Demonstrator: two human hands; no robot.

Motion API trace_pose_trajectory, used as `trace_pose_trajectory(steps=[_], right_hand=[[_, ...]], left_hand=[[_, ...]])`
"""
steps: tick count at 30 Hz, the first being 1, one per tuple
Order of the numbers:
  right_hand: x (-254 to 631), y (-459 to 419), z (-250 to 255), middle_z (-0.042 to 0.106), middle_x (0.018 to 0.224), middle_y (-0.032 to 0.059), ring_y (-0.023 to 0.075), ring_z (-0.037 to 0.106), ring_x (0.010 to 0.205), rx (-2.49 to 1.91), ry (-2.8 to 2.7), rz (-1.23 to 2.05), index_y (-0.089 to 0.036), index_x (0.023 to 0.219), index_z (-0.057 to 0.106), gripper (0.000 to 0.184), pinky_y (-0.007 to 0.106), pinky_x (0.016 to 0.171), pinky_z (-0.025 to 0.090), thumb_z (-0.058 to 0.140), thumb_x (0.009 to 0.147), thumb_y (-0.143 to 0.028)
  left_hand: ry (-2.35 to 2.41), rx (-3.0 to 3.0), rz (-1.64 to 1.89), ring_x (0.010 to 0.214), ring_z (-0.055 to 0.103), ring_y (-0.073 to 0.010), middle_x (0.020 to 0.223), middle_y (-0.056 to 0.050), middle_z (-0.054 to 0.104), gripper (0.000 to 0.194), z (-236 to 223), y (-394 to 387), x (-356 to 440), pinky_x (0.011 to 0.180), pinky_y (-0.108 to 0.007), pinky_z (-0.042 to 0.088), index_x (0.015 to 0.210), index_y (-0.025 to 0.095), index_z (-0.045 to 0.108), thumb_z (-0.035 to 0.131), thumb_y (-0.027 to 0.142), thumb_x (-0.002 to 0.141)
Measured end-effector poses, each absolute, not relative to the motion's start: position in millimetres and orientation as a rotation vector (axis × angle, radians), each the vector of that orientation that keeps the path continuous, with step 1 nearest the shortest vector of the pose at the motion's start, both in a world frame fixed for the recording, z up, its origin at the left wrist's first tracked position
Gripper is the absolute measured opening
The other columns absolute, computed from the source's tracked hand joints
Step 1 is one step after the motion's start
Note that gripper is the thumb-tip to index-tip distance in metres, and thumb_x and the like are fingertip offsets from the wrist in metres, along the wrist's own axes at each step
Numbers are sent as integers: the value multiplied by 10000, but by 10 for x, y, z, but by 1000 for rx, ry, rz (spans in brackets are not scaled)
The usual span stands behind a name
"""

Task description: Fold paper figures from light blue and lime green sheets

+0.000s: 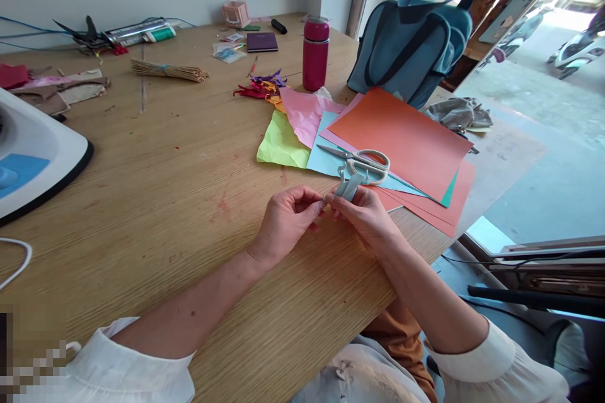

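Note:
My left hand (289, 217) and my right hand (363, 214) meet over the near edge of the wooden table (155, 201). Both pinch a small folded strip of light blue paper (348, 185) between fingertips; the strip's looped end sticks up past my right fingers. Just beyond the strip lie white-handled scissors (362, 160) on a stack of coloured paper sheets (406, 138): orange on top, light blue, pink and green below.
A magenta bottle (315, 53) and a blue bag (411, 44) stand at the back right. Paper scraps (259, 87), a bundle of thin sticks (167, 70), a purple notebook (261, 41) and tools (127, 33) lie further back. A white machine (33, 151) sits at the left edge.

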State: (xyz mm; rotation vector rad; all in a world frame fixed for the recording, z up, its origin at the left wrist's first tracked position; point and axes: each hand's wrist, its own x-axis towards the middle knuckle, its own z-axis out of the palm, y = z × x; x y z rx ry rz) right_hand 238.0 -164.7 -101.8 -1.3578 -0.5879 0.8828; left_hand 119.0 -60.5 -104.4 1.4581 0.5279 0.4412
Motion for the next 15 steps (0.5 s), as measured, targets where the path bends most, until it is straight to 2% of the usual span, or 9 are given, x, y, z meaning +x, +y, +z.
trace_pose_trajectory(steps=[9, 15], right_hand=[[2371, -1644, -1027, 572, 611, -21, 122, 487, 590, -1470, -607, 851, -193, 684, 613, 310, 271, 567, 364, 780, 723, -450], [2367, -1634, -1048, 558, 605, -24, 124, 472, 592, -1469, -639, 836, -195, 693, 619, 268, 274, 573, 352, 768, 738, -413]], left_hand=[[632, 1437, 510, 722, 656, -118, 828, -31, 696, 239, -1042, -616, 1186, 508, -165, 473, 928, 160, 605, 753, 251, 763], [643, 1401, 514, 685, 626, -97, 773, -2, 667, 300, -1038, -630, 1195, 544, -176, 455, 982, 165, 565, 751, 272, 772]])
